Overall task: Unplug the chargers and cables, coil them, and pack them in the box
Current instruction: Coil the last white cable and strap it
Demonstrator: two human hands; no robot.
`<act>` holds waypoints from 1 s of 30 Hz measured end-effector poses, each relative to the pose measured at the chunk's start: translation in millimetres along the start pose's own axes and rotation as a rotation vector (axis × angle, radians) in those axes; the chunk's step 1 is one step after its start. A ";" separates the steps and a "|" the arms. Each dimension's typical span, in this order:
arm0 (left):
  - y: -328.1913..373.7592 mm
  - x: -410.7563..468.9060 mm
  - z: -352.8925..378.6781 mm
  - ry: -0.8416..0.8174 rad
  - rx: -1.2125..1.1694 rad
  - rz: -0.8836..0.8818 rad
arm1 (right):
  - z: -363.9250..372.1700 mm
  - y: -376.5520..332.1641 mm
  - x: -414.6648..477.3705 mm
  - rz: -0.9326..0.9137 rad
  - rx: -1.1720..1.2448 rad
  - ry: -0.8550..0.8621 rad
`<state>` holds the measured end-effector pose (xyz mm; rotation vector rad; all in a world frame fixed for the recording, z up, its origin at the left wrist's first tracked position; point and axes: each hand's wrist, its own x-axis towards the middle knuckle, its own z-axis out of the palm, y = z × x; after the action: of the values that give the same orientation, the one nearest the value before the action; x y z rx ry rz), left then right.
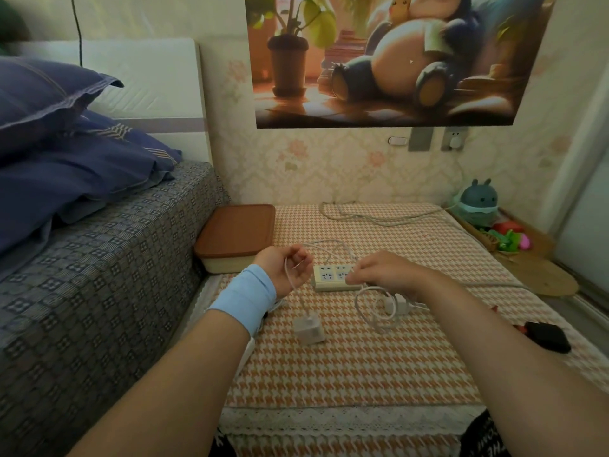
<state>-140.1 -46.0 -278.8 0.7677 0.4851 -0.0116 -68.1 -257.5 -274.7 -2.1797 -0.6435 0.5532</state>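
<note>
On a check-clothed table (346, 367), a white charger (308, 329) lies nearest the person. Its thin cable (324, 242) runs up through the left hand (286, 270), whose fingers are curled round it. The right hand (382, 270) pinches the cable's other end just above a power strip (329, 278). A second charger (393, 303) and its looped lead lie below the right wrist. Behind the left hand, the box (235, 239) sits lidded at the table's left edge, beside a bed (99, 258). A grey cord (379, 217) trails near the wall.
</note>
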 end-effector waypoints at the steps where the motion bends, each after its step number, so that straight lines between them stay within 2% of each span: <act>1: 3.1 3.2 -2.5 0.028 0.109 0.031 | 0.9 0.9 0.7 -0.006 -0.020 -0.027; 3: 11.1 8.1 -8.2 0.109 0.376 0.157 | 2.8 1.9 3.6 -0.006 -0.100 -0.056; 7: 24.5 23.9 -25.0 0.344 0.913 0.510 | 8.7 6.3 11.6 0.021 -0.239 0.031; 9: 27.4 26.6 -33.3 0.436 1.214 0.532 | 10.3 6.2 14.7 -0.005 -0.265 0.037; 11: 27.0 21.2 -35.3 0.523 1.612 0.476 | 11.7 3.8 17.0 -0.054 -0.260 0.012; 12: 24.8 18.4 -33.9 0.556 1.792 0.509 | 13.1 1.1 17.6 -0.079 -0.258 0.002; 14: 18.6 9.6 -21.9 0.473 2.038 0.765 | 18.4 -4.9 19.1 -0.141 -0.261 -0.009; 16: 11.5 -0.1 -2.2 0.190 2.208 0.952 | 23.8 -12.5 20.8 -0.220 -0.251 0.001; 17: 5.8 -5.1 6.8 0.053 2.257 0.948 | 26.0 -16.8 21.4 -0.252 -0.239 0.006; 18: 1.4 -8.2 12.0 -0.049 2.226 0.864 | 27.7 -20.2 22.0 -0.282 -0.222 0.014; 20: -2.4 -11.7 11.5 -0.120 1.969 0.680 | 30.3 -24.9 23.0 -0.332 -0.169 0.070; 21: -1.8 -14.1 7.7 -0.103 1.860 0.651 | 30.7 -26.2 22.0 -0.350 -0.130 0.110; 23: 6.3 -17.9 -0.8 -0.045 1.814 0.657 | 29.2 -26.0 20.8 -0.369 -0.056 0.194; 27: 26.0 -26.5 -10.9 -0.012 1.659 0.709 | 24.6 -23.2 21.6 -0.265 0.054 0.344; 30: 34.2 -28.5 -14.6 0.152 1.580 0.746 | 25.5 -21.9 23.8 -0.187 0.037 0.449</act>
<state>-165.3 -16.1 -253.0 2.4810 0.2241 0.4049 -69.9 -216.4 -277.1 -2.0827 -0.5743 -0.0263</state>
